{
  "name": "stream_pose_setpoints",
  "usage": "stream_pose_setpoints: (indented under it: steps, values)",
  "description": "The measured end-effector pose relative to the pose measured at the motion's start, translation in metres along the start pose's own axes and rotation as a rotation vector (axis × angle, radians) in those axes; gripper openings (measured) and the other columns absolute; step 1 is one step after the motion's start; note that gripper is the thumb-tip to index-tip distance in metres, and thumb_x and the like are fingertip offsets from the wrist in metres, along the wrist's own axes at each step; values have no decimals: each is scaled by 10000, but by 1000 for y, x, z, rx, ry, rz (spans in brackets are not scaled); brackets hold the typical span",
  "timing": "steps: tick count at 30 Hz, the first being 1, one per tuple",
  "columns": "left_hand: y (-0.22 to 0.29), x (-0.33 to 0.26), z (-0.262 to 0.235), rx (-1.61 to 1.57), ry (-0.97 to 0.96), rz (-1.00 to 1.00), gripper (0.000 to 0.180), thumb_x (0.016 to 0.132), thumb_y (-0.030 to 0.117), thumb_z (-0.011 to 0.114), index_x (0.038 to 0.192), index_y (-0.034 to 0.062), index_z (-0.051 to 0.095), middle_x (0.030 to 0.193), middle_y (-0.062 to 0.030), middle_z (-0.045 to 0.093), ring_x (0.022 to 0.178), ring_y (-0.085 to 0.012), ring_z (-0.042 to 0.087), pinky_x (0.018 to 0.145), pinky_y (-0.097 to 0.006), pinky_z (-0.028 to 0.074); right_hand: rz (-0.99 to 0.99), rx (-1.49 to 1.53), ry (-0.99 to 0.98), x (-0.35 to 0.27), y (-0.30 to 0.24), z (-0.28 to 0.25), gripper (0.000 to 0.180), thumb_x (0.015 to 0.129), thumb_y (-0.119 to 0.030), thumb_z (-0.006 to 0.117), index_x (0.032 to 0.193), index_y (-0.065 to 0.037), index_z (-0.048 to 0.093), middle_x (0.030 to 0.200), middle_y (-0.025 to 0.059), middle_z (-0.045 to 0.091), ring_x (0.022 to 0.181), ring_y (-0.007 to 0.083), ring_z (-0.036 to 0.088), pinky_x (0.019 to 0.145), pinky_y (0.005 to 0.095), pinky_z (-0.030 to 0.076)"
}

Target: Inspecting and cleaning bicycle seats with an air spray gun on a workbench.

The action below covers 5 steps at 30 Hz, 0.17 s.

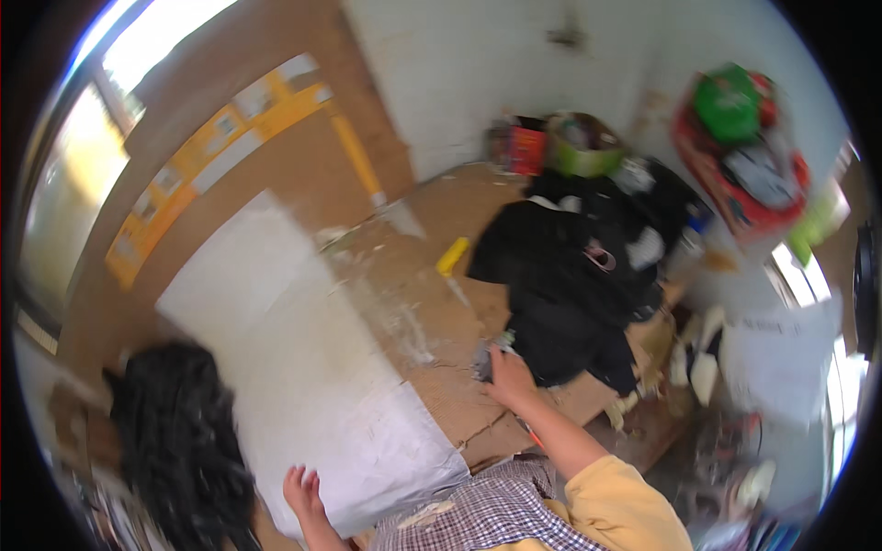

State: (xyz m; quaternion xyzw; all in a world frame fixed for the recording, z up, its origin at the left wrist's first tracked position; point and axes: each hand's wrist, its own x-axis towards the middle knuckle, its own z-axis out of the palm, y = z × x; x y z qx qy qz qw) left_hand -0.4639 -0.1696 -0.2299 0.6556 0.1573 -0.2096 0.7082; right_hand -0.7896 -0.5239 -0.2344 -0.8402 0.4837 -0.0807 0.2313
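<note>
My right hand reaches over the cardboard-covered table, its fingers closed on a small greyish thing too blurred to name. Close by, just beyond those fingers, lies a heap of black cloth. My left hand is raised over the near left edge of a white sheet, fingers apart and holding nothing. The sheet lies flat on the table, with its near end in front of my checked apron. Farther off, a yellow-handled tool rests on bare cardboard.
A dark, shaggy black bundle sits left of the sheet. At the back stand a green tub and a red box. A red bag with a green bundle hangs on the right wall. Clutter fills the floor at lower right.
</note>
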Motion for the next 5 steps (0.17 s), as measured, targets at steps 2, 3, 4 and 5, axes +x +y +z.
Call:
stream_pose_setpoints:
  steps: [2, 3, 4, 5]
  values:
    - [14, -27, 21, 69, 24, 80, 421, 801, 115, 612, 1197, 47, 487, 976, -111, 610, 752, -255, 613, 641, -317, 506, -117, -81, -6, 5, 13, 14, 706, 686, -187, 696, 1278, -5, 357, 1075, 217, 543, 1015, 378, 533, 880, 439, 445]
    - [19, -39, 26, 72, 47, 102, 392, 794, 110, 624, 1160, 36, 508, 904, -107, 622, 719, -243, 625, 599, -306, 515, -150, -49, -9, 8, 16, 20, 696, 696, -217, 693, 1276, -12, 365, 1090, 205, 553, 1011, 369, 541, 882, 436, 447]
    - [21, -52, 33, 124, 51, 80, 374, 792, 109, 629, 1140, 25, 520, 868, -111, 627, 710, -239, 635, 591, -298, 522, -178, -25, -15, 9, 24, 23, 688, 707, -247, 689, 1273, -18, 374, 1104, 194, 563, 1007, 359, 548, 885, 434, 449]
    - [14, -73, 8, 64, 153, 92, 374, 792, 109, 629, 1140, 25, 520, 868, -111, 627, 710, -239, 635, 591, -298, 522, -288, -28, -61, 26, 9, 28, 688, 707, -247, 689, 1273, -18, 374, 1104, 194, 563, 1007, 359, 548, 885, 434, 449]
